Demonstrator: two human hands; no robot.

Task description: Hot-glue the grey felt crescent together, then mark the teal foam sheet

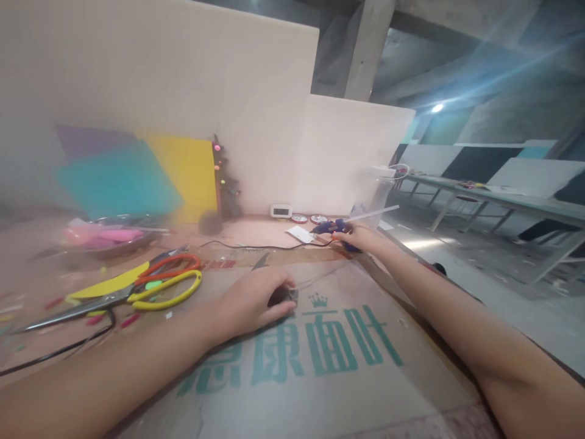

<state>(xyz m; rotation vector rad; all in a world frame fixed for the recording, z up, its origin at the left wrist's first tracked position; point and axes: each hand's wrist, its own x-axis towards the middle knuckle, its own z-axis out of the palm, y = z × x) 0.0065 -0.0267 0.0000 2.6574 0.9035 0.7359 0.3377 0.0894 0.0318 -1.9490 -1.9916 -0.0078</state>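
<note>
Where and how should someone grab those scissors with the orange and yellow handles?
Probably by the handle loops, coming from the picture's right: the scissors lie with both loops at that end, while the metal blades taper to a point toward the left, away from such a grip.
</note>
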